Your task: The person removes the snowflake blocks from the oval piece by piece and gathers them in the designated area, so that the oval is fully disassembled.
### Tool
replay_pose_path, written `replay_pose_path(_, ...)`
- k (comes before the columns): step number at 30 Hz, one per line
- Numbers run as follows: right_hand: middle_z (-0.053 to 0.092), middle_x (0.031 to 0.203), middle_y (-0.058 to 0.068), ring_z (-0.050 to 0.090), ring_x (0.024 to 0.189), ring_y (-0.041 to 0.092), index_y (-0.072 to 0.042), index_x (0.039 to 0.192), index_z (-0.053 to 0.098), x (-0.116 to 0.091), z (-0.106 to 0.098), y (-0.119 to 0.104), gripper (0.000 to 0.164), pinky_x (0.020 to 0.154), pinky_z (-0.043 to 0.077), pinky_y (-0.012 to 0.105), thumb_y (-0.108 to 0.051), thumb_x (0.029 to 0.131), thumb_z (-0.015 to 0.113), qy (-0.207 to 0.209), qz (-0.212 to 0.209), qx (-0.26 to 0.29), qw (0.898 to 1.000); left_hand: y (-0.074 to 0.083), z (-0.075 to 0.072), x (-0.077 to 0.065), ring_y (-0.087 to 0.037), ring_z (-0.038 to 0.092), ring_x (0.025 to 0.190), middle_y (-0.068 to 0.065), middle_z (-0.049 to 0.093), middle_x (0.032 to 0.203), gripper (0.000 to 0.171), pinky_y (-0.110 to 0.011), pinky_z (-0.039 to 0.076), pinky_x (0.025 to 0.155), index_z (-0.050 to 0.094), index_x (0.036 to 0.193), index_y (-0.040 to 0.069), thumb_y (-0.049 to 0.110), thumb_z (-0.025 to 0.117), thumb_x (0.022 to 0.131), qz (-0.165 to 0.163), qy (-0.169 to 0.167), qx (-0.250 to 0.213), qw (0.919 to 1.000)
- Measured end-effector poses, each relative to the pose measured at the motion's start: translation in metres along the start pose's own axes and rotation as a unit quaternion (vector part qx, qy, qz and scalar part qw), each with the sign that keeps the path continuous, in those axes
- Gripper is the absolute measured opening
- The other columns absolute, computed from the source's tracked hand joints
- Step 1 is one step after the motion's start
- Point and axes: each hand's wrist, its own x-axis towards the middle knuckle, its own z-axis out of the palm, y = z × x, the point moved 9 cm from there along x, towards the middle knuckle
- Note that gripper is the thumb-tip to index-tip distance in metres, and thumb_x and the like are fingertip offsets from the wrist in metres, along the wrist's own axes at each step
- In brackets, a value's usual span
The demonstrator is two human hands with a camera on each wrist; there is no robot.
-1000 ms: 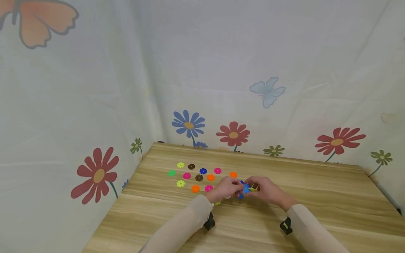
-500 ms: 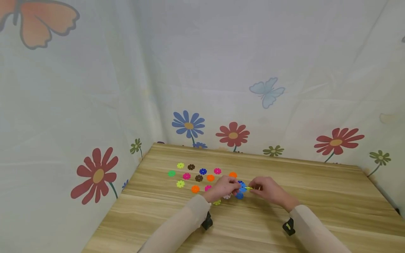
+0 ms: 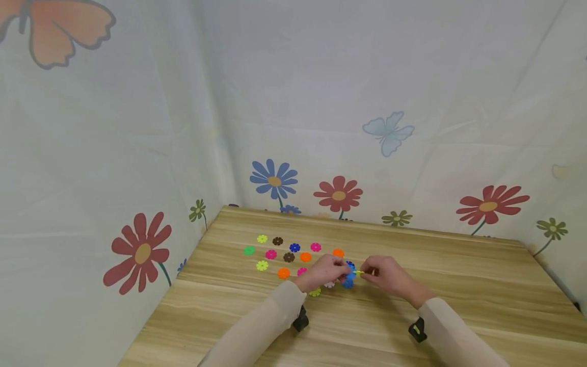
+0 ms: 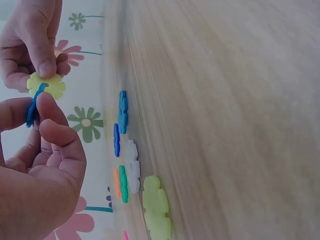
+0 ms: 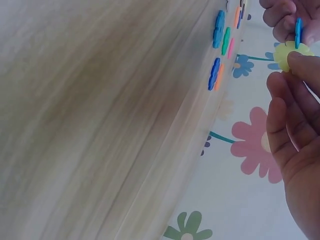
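My left hand (image 3: 325,270) pinches a blue flower-shaped plastic disc (image 4: 33,107) between thumb and fingers. Facing it, my right hand (image 3: 389,276) grips a yellow flower-shaped disc (image 4: 55,88) by its edge. The two discs stand crosswise and meet at their rims, as both wrist views show; how deep the notches sit in each other is hard to tell. Both hands are raised above the table. Below them lie another blue disc (image 3: 348,284), a whitish disc (image 3: 329,285) partly behind the left hand, and a yellow-green disc (image 3: 314,292).
Several loose discs lie flat on the wooden table (image 3: 458,285) left of the hands, among them a green disc (image 3: 249,250), a brown disc (image 3: 277,241) and an orange disc (image 3: 284,273). A flower-printed curtain (image 3: 426,153) borders the table's back and left side.
A second ago the hands were closer together, the right fingers around the joined pieces. The right hand has since shifted slightly right, and the left slightly left. Over the last half second little differs.
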Motion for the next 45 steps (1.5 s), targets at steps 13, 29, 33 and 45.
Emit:
replay_pose_path(13, 0.061, 0.08, -0.008, 0.056, 0.067, 0.003, -0.013, 0.083, 0.065, 0.006, -0.003, -0.01, 0.014, 0.058, 0.049, 0.023, -0.002, 0.08, 0.074, 0.027, -0.028, -0.011, 0.999, 0.006, 0.0, -0.002, -0.023, 0.051, 0.064, -0.007, 0.062, 0.078, 0.018, -0.033, 0.044, 0.057, 0.064, 0.09, 0.001, 0.018, 0.064, 0.092, 0.018, -0.02, -0.04, 0.9988)
replay_pose_path(29, 0.06, 0.08, -0.006, 0.056, 0.067, 0.005, -0.012, 0.08, 0.061, 0.009, 0.001, -0.008, 0.018, 0.058, 0.049, 0.023, 0.001, 0.079, 0.074, 0.016, -0.024, 0.002, 1.0, 0.011, -0.006, -0.005, -0.018, 0.049, 0.069, -0.002, 0.054, 0.076, 0.014, -0.026, 0.042, 0.059, 0.057, 0.08, 0.004, 0.01, 0.067, 0.088, 0.027, 0.04, -0.021, 0.9986)
replay_pose_path(33, 0.06, 0.08, -0.006, 0.056, 0.067, 0.005, -0.012, 0.079, 0.059, 0.007, 0.001, -0.004, 0.021, 0.058, 0.049, 0.023, 0.003, 0.078, 0.073, 0.016, -0.026, 0.009, 0.999, 0.011, -0.009, -0.006, -0.016, 0.047, 0.066, -0.001, 0.049, 0.073, 0.018, -0.026, 0.04, 0.059, 0.052, 0.076, 0.004, 0.005, 0.066, 0.088, 0.036, 0.042, -0.013, 0.9984)
replay_pose_path(45, 0.06, 0.078, -0.008, 0.056, 0.068, 0.003, -0.014, 0.079, 0.06, 0.002, 0.0, 0.005, 0.02, 0.059, 0.049, 0.023, 0.0, 0.078, 0.074, 0.007, 0.002, -0.002, 1.0, 0.013, -0.012, -0.016, -0.022, 0.052, 0.069, 0.0, 0.055, 0.075, 0.013, -0.028, 0.044, 0.059, 0.058, 0.083, 0.006, 0.012, 0.068, 0.088, 0.038, -0.014, 0.047, 0.9981)
